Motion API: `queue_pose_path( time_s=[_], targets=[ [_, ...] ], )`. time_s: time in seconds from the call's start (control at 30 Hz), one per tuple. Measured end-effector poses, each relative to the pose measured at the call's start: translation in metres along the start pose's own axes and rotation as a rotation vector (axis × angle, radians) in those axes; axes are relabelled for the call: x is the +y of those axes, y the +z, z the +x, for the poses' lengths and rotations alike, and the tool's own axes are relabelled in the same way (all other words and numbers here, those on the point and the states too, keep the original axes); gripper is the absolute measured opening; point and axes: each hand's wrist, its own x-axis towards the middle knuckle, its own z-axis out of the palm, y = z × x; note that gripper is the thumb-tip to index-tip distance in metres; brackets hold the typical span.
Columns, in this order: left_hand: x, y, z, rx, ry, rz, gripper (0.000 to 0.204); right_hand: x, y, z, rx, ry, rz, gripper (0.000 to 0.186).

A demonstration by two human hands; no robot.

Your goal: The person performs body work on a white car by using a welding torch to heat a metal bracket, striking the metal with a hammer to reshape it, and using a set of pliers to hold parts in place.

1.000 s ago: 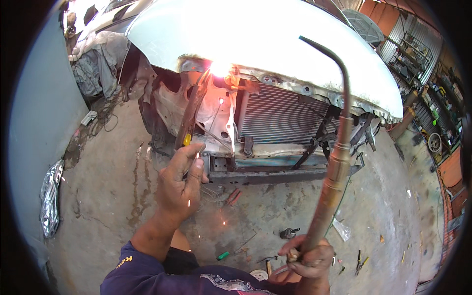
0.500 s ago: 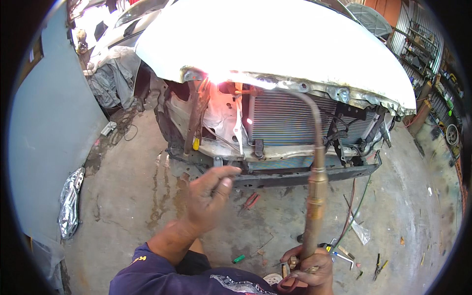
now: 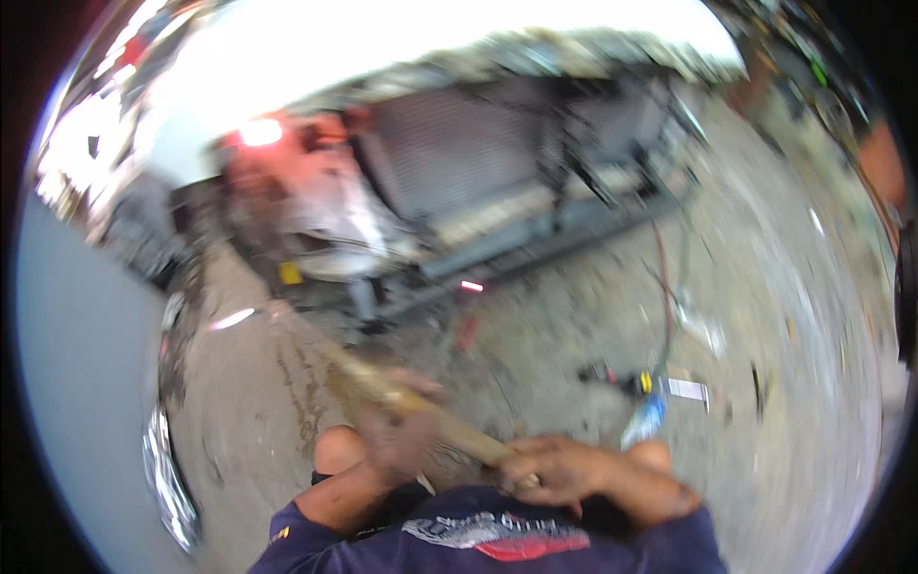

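Observation:
Both my hands are on a long brass gas torch (image 3: 449, 428) that slants across my front, its tip toward the left. A small bright flame (image 3: 232, 319) shows at the tip, over the floor and apart from the car. My right hand (image 3: 555, 469) is closed round the torch's rear end near my stomach. Blurred by motion, my left hand (image 3: 397, 445) wraps the torch's middle. Ahead stands the stripped front of a white car (image 3: 459, 43), where a bright glow (image 3: 260, 132) burns under the left edge of the hood, reddening the metal around it.
A radiator (image 3: 459, 148) sits behind a dark lower crossbar (image 3: 516, 260). Red pliers (image 3: 466, 333) lie on the concrete floor (image 3: 755, 258). Hoses (image 3: 662, 287), a clear bottle (image 3: 645, 418) and small tools are at the right. A grey-blue panel (image 3: 86, 383) stands left.
My torch has swung from upright at the car to pointing left, away from it. My left hand has come onto it. The view has turned and dropped, smearing the picture.

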Motion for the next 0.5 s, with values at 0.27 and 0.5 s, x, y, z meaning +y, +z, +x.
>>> queue_pose_path(
  time_s=[0.27,0.5],
  targets=[
    [-0.052,-0.016,-0.023,0.108,-0.24,0.057,0.061,0.029,0.011,-0.01,-0.039,0.084,-0.041,0.047],
    [-0.118,-0.049,-0.014,-0.281,-0.405,0.579,0.048,0.032,-0.016,-0.027,0.028,0.565,0.053,0.077]
  ],
)
